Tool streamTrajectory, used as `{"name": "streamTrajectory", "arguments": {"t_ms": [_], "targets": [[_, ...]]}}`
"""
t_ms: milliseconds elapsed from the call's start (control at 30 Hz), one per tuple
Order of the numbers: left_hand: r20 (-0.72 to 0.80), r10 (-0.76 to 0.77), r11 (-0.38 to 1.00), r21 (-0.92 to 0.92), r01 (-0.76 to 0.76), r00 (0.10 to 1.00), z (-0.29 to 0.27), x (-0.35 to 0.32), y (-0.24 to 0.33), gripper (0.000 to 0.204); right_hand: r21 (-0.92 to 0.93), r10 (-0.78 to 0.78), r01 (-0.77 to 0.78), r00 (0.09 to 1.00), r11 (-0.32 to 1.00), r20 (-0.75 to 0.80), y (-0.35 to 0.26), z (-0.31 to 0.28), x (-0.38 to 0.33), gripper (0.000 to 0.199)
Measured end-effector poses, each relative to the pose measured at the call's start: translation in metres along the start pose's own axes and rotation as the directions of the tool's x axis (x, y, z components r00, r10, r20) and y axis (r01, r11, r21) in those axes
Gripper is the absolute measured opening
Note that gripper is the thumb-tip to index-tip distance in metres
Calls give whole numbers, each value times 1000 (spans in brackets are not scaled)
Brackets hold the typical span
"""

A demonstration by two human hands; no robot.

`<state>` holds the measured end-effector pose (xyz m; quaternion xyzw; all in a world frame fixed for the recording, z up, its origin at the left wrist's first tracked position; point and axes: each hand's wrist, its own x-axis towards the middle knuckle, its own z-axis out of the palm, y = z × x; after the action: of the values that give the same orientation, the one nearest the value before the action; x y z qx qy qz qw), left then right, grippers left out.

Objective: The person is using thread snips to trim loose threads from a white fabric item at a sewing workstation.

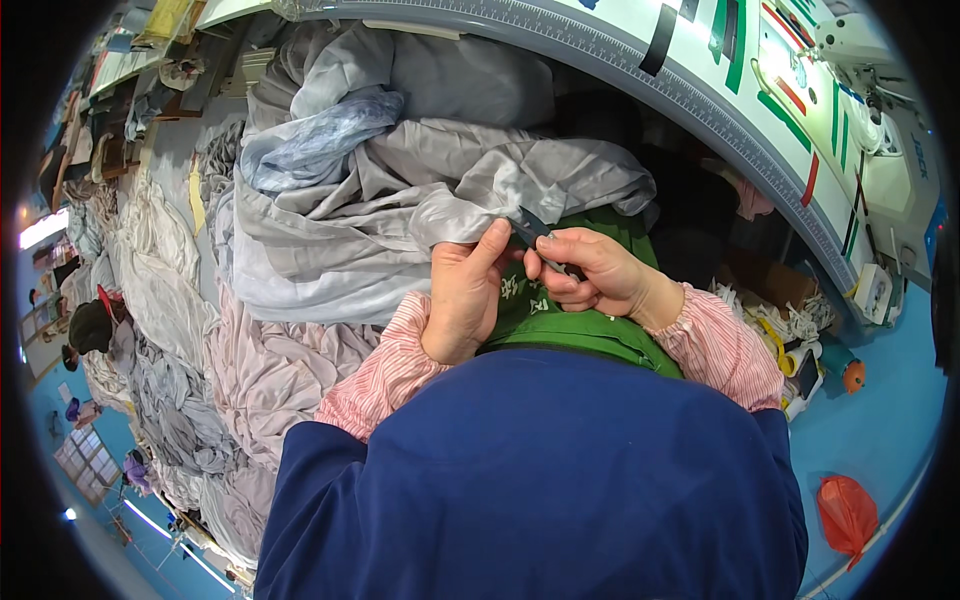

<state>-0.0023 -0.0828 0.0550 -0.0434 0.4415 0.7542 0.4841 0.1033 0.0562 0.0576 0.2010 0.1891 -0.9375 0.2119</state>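
Pinched at the thumb, your left hand (465,290) appears to have the edge of the grey fabric (455,213), its fingers mostly tucked out of sight; your right hand (600,275) is closed on a dark narrow tool (531,227), probably snips, thumb on top and fingers curled below. Whether the blades are parted, you can't tell from up here. That tool sits right between your hands, its tip against or just beside the cloth, and the fabric spreads away in a loose heap ahead of you.

Watch that left thumb! It's close to the tip, so a slip of the tool could nick you. Folds bunch thickly there too; a hidden layer might get caught and holed. And the heap looks heavy enough to drag the edge out of a light pinch. Green cloth (515,325) lies right under your hands, so a stray point could snag that as well.

Over to the containers: a red plastic bag (848,515) is down at your far right against the blue floor (740,455), contents hidden. Pale scraps (803,318) crowd below the white surface (690,40), but whether any box holds them is unclear.
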Motion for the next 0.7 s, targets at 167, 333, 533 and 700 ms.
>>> {"name": "streamTrajectory", "arguments": {"t_ms": [167, 333, 533, 700], "targets": [[-17, -10, 1000, 0, 10, 1000, -3, 1, -1, 11, -5, -5, 5, 1000, 1000, -6, 0, 0, 0, 30], [-20, -14, 1000, 3, 14, 1000, -3, 1, -1, 11, 3, -10, 10, 1000, 1000, -8, 0, -1, 0, 30], [-24, -19, 1000, -3, 19, 1000, -2, 0, 0, 10, 6, -11, 11, 1000, 1000, 0, 1, -1, 1, 30], [-39, 13, 1000, -11, -13, 999, 5, -1, 2, 10, 5, -13, 13, 1000, 1000, -7, 1, -1, 1, 30]]}}
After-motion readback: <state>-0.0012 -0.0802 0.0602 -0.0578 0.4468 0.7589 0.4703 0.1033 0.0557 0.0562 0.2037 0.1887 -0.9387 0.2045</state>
